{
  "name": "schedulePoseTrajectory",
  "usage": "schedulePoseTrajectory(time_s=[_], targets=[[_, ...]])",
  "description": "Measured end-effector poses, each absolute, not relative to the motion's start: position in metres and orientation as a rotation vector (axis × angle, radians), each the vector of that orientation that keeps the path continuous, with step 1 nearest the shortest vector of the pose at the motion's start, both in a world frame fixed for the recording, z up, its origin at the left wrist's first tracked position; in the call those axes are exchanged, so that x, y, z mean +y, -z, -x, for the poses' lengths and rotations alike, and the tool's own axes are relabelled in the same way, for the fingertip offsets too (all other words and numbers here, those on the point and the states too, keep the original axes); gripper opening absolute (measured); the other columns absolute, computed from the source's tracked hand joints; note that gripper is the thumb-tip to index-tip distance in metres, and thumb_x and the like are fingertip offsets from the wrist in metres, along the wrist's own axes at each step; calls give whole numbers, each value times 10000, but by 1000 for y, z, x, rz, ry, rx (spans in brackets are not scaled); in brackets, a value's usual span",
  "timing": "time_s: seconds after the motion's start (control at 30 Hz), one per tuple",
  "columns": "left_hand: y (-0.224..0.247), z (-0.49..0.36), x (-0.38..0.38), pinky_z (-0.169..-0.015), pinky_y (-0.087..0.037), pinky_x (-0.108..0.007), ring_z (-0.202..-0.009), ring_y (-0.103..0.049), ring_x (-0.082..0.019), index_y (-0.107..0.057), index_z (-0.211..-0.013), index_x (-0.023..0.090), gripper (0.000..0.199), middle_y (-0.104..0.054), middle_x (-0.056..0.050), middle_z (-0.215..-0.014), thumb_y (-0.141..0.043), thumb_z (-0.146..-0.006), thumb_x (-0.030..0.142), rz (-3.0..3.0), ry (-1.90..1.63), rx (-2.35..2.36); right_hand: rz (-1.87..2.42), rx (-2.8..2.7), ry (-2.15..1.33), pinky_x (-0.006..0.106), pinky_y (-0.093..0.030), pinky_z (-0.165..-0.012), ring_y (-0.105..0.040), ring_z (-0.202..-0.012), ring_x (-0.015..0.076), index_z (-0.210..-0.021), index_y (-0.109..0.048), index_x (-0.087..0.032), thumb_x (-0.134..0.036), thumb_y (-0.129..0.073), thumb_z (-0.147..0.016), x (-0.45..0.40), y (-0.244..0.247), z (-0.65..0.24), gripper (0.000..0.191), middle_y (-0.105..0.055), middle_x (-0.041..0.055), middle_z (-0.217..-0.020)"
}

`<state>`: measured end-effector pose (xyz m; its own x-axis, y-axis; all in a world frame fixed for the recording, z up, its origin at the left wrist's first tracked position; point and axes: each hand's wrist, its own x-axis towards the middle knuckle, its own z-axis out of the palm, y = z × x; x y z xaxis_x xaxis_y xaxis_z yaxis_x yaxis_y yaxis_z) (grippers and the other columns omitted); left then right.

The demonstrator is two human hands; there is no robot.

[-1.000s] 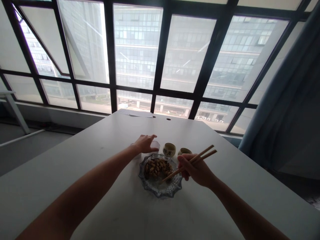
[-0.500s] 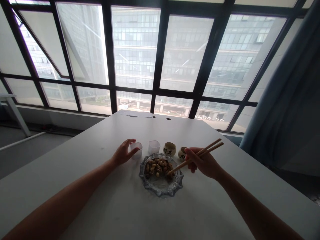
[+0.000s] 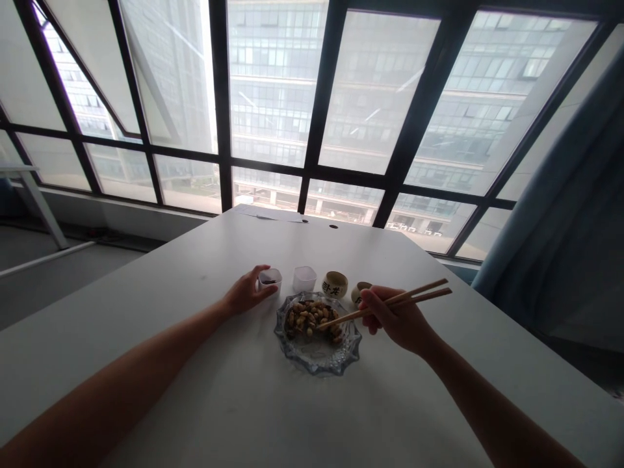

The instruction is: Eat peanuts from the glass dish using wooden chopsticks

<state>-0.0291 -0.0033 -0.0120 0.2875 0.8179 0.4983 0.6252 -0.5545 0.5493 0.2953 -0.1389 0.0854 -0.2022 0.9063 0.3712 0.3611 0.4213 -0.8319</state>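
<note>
My left hand (image 3: 246,290) curls around a small clear plastic cup (image 3: 270,286), thumb on its near side and fingers at its far rim. Something dark lies in that cup. In my right hand (image 3: 394,315) is a pair of wooden chopsticks (image 3: 419,292), their tips down among the nuts. The peanuts (image 3: 308,316), mixed with darker bits, are heaped at the back of a scalloped glass bowl (image 3: 316,371). Behind the bowl stand a second clear plastic cup (image 3: 305,279) and a cream-coloured cup with dark characters (image 3: 335,285). A similar cream-coloured cup (image 3: 358,292) is partly hidden by my right hand.
The items stand on a long white table (image 3: 234,390) that reaches toward large windows (image 3: 273,84). Papers (image 3: 273,214) lie at its far end, near two dark round holes. A blue curtain (image 3: 536,214) hangs on the right, and another white table's leg (image 3: 43,208) shows at left.
The chopstick tips have moved left, from the right side of the heap toward its middle. Dark contents now show in the cup at my left hand. The view has shifted slightly.
</note>
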Motion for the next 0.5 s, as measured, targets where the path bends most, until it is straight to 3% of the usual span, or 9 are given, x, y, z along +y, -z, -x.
schedulePoseTrajectory(time_s=[0.2, 0.5], targets=[[13, 29, -4, -729, -517, -337, -767, -669, -218, -519, -1282, 181, 642, -674, -24, -783, -625, -812, 606, -2306, -1130, 1291, 929, -2008, -758, 242, -442, -414, -567, -435, 136, -668, -626, -202, -472, -550, -952, -148, -67, -270, 399, -623, 12, -528], [12, 29, -5, -711, -506, -337, -759, -658, -224, -523, -1284, 180, 619, -671, -26, -775, -636, -816, 568, -2309, -1109, 1305, 815, -2172, -533, 231, -387, -434, -488, -443, 115, -634, -547, -215, -425, -495, -985, -155, -60, -257, 412, -570, -3, -536]])
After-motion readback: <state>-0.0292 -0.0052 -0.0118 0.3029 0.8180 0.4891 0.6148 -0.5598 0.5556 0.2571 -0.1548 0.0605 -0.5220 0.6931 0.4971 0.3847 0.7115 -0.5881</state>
